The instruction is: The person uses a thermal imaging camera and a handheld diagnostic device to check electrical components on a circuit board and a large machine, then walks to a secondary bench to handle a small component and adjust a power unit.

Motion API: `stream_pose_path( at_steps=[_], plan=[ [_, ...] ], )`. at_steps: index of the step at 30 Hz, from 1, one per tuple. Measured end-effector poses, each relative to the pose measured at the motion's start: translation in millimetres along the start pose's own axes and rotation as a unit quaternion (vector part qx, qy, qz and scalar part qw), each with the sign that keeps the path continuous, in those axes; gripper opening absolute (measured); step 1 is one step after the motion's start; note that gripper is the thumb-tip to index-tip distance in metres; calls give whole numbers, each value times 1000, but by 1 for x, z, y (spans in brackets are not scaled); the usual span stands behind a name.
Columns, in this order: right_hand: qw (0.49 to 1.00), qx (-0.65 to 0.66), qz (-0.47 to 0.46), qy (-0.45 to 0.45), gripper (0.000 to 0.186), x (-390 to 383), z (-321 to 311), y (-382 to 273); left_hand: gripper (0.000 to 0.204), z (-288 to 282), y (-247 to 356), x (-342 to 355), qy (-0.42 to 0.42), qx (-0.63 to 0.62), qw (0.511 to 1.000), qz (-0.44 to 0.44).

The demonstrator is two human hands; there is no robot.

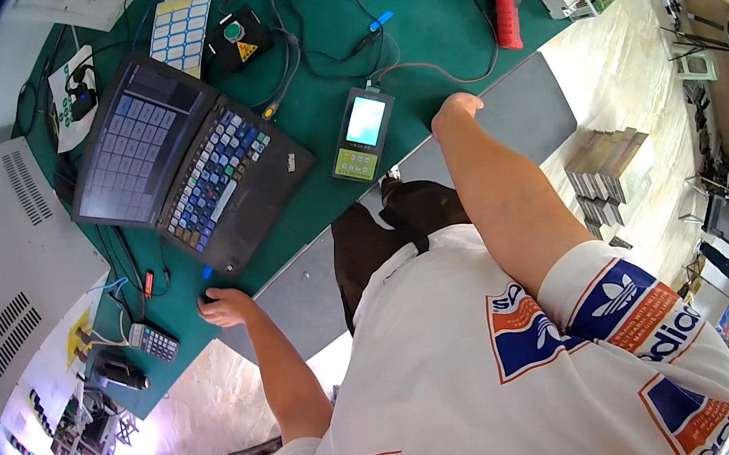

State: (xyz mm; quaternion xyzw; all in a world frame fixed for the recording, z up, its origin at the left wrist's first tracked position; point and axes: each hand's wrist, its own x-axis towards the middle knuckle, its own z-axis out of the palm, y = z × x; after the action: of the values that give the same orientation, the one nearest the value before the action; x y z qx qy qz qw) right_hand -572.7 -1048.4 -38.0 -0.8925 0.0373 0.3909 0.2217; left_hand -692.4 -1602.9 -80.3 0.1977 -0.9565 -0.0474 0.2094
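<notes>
We've got a black laptop (185, 166) at 10 o'clock: lid open, screen lit with a grid of panels, blue and pale keys, front edge angled toward 4. At 12, our dark handheld device (363, 133) lies face up, display glowing, yellow-green keypad, top end pointing to 1.

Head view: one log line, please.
left hand: at table edge | right hand: at table edge | held: nothing visible | laptop: open | black-green device: screen lit
</notes>
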Motion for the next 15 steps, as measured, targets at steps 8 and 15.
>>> stream_pose_path(
  at_steps=[8, 15],
  plan=[
    [998, 14, 26, 58, 69, -16, 2, -5, 44, 7, 34, -4, 41, 92, 993, -63],
    [996, -63, -26, 60, 57, 9, 7, -5, 44, 7, 31, 0, 28, 95, 992, -75]
  ],
)
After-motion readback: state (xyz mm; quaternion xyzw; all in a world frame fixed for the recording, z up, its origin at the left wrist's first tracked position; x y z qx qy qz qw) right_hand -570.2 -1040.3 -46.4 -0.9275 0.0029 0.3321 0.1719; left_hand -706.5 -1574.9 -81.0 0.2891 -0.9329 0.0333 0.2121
